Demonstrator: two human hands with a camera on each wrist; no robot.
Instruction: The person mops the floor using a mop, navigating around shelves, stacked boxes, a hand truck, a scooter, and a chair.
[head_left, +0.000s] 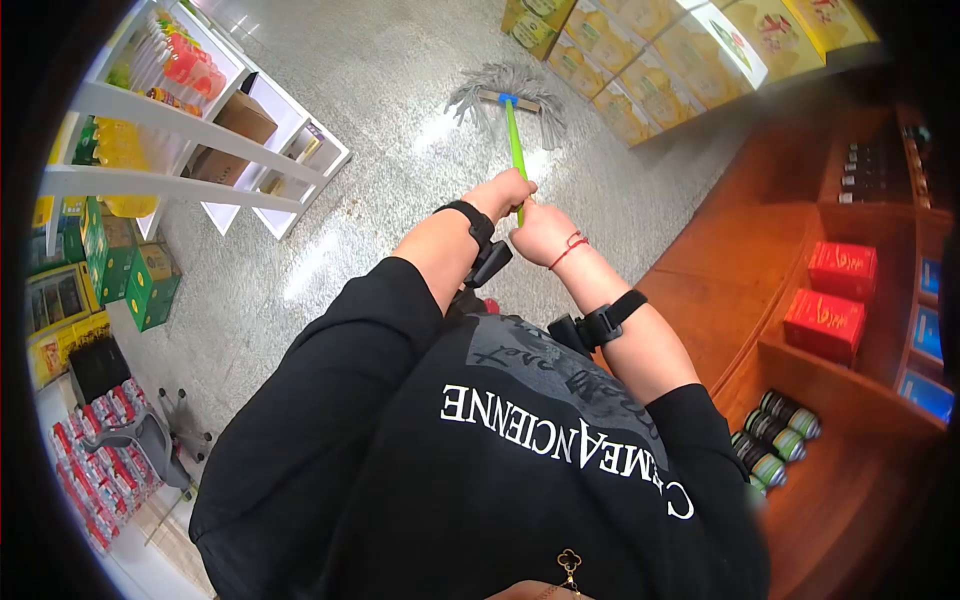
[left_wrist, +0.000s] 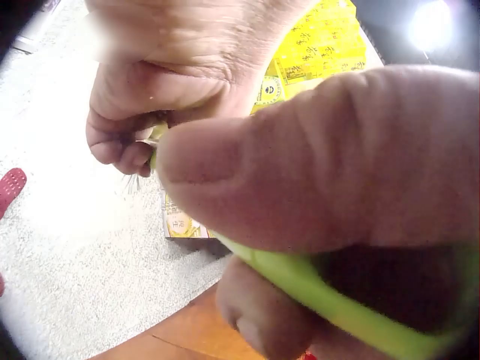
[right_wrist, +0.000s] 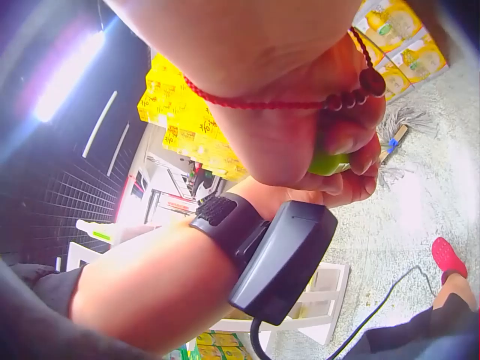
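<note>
A string mop (head_left: 514,135) with a green handle reaches forward from the person, its grey strands (head_left: 545,122) spread on the speckled floor. My left hand (head_left: 498,195) grips the handle, and the left wrist view shows its thumb (left_wrist: 315,165) large over the green shaft (left_wrist: 337,304). Close beside it, my right hand (head_left: 550,235) wraps the handle's near end, wearing a red bracelet (right_wrist: 262,105) at the wrist. In the right wrist view, a bit of green shows between the curled right fingers (right_wrist: 346,139), and the mop head (right_wrist: 411,124) lies beyond on the floor.
White shelving (head_left: 290,165) with packaged goods stands on the left, near green boxes (head_left: 150,285) and a grey chair (head_left: 140,435). Stacked yellow cartons (head_left: 640,85) are ahead right. A wooden shelf (head_left: 700,260) with red boxes and cans runs along the right. A red clog (right_wrist: 448,257) is on the floor.
</note>
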